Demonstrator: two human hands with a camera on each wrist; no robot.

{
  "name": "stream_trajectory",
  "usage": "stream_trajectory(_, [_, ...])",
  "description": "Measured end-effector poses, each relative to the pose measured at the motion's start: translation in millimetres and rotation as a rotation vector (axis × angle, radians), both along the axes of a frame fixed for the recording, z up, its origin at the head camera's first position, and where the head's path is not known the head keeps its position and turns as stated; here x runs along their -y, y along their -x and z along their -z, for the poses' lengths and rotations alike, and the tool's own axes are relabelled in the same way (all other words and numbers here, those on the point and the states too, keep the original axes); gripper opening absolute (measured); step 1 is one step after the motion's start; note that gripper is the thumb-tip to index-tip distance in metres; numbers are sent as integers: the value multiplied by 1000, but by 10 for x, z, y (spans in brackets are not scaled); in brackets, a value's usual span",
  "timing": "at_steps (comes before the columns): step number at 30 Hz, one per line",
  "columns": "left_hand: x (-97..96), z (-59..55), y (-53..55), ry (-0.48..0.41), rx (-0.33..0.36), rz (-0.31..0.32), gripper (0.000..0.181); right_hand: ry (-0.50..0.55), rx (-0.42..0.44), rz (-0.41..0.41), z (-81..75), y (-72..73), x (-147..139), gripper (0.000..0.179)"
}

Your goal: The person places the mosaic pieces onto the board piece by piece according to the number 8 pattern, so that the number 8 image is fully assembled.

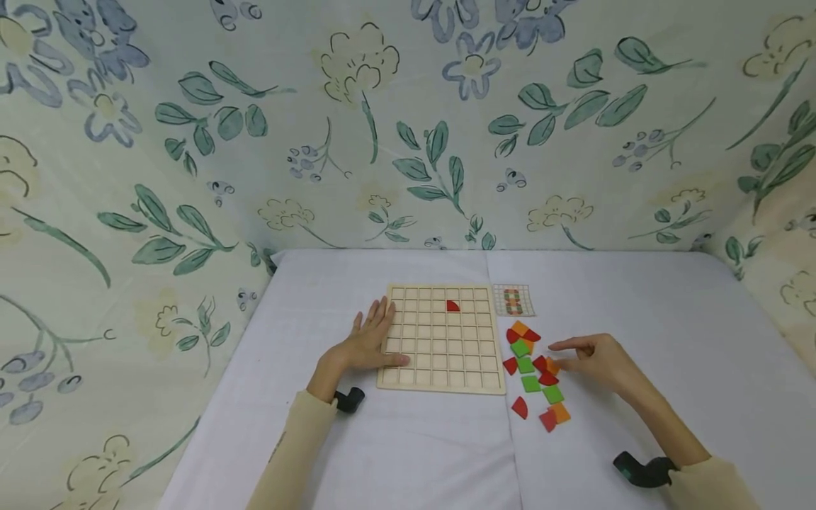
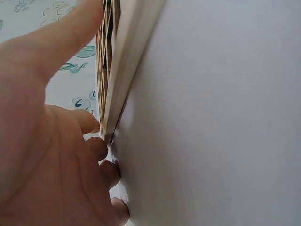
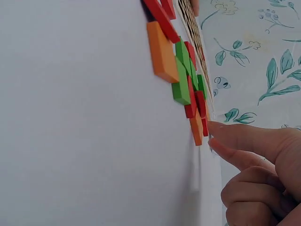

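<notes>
A wooden grid board point(image 1: 441, 389) lies on the white cloth, with one red quarter-circle tile point(image 1: 452, 306) in a cell of its upper part. My left hand point(image 1: 366, 343) rests along the board's left side, thumb over the grid and fingers spread at the edge. Right of the board are loose red, orange and green tiles, among them a green square point(image 1: 530, 384) and an orange tile point(image 3: 162, 52). Beside this cluster is my right hand point(image 1: 602, 361), index finger and thumb extended and apart, other fingers curled. Its thumb tip is close to an orange tile; whether they touch, I cannot tell.
A small pattern card point(image 1: 513, 312) with a coloured design on a grid lies at the board's upper right. Behind the table hangs a floral cloth point(image 1: 382, 177). Dark wrist straps with devices point(image 1: 644, 471) sit on both forearms.
</notes>
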State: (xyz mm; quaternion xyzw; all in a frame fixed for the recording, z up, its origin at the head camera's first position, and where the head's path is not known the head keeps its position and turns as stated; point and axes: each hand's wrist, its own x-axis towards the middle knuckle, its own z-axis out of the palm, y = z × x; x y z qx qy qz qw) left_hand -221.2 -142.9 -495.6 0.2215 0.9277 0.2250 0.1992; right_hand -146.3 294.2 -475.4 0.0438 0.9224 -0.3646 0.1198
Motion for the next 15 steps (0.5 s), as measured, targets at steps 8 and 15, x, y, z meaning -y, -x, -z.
stream_trajectory(8, [24,-10,16,-13,1,5,120,-7,26,33,109,-105,-66,45])
stream_trajectory(15, [-8,-8,32,3,-13,11,128,-31,-28,53,125,-129,3,44])
